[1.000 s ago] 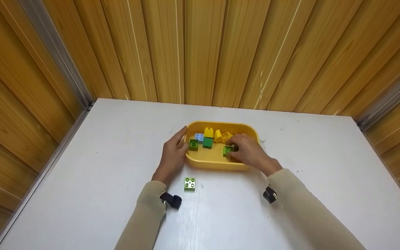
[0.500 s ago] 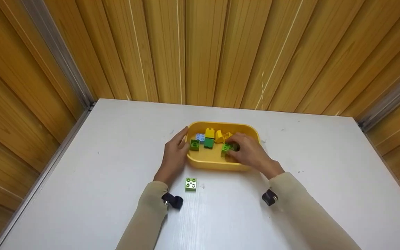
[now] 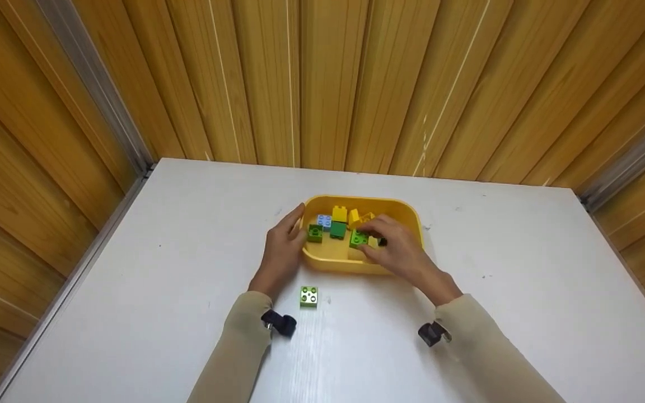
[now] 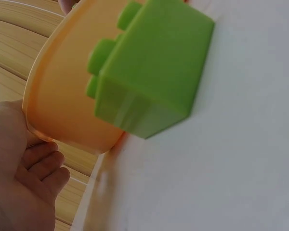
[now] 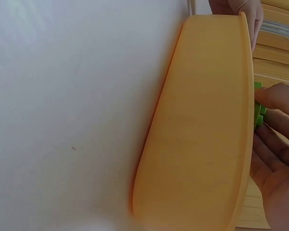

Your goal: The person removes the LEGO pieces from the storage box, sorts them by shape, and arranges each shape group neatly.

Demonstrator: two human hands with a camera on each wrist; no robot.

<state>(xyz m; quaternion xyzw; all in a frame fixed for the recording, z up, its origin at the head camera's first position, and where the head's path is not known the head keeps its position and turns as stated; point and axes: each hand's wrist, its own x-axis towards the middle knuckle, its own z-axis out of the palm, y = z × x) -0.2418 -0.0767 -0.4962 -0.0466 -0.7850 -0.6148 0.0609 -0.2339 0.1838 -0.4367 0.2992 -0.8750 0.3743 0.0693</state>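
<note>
In the head view we see a person's right hand (image 3: 402, 246) over the right half of a yellow plastic tray (image 3: 350, 267), its thumb and fingers pinching a bright green toy brick (image 3: 359, 239) with round studs. In the right wrist view we catch part of that brick just above the tray's rim, between the fingertips. The left hand (image 3: 283, 252) grips the tray's left end, thumb at the rim and the other fingers outside, against the wall.

Inside the tray we count more bricks. Near its left end sits a green brick (image 3: 315, 233), with a light blue brick (image 3: 324, 223) just behind it. A dark green brick (image 3: 338, 230) lies around the tray's middle, and right behind that is an upright yellow brick (image 3: 339, 214). Toward the tray's right half we find a tilted yellow brick (image 3: 354, 218) and another yellow brick (image 3: 367, 217), the latter partly covered by the right hand. A dark bit under that hand is too small for us to name.

In front of the tray, well apart from its near wall, a lone lime green brick (image 3: 309, 296) rests studs up on the white table (image 3: 199, 224). Behind the tray, past the table's far edge, we have a wood-grain panel wall (image 3: 322, 84).
</note>
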